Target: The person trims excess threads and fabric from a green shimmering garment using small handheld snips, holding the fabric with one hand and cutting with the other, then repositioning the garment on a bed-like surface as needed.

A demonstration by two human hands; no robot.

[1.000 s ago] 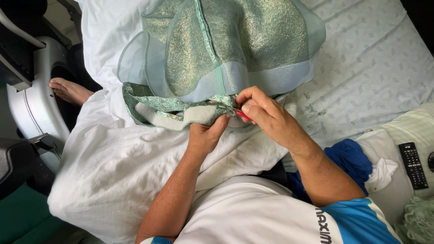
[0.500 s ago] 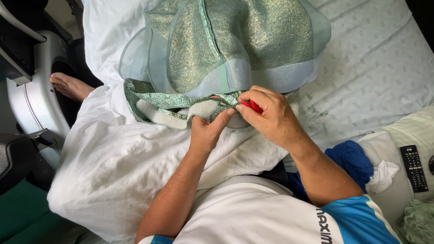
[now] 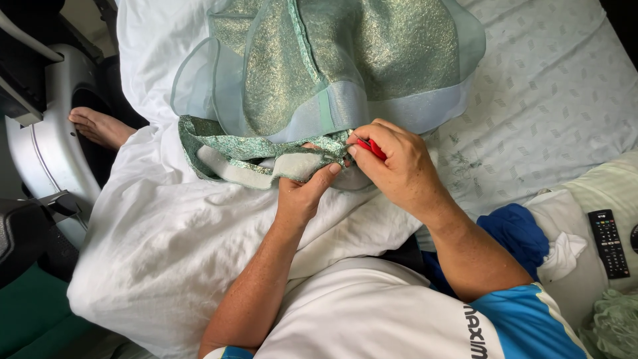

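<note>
Head view: we see left hand (image 3: 302, 194) pinching green waistband (image 3: 266, 156) from below, over white sheet (image 3: 166, 239) near bed's left edge. Right hand (image 3: 392, 166) closed on small red tool (image 3: 371, 147), tip at waistband. Green dress (image 3: 345, 60) above; remote (image 3: 608, 242) far right.

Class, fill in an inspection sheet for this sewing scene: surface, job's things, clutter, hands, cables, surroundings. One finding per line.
Surface: white sheet over the lap, patterned bedspread beyond.
Job's things: green glittery garment spread out; its padded band at the hands; small red tool.
Clutter: remote, blue cloth, pale green bundle.
Hands: left hand pinches the band; right hand has a grip on the red tool at the seam.
Cables: nothing seen.
Surroundings: grey machine and a bare foot at left.
</note>
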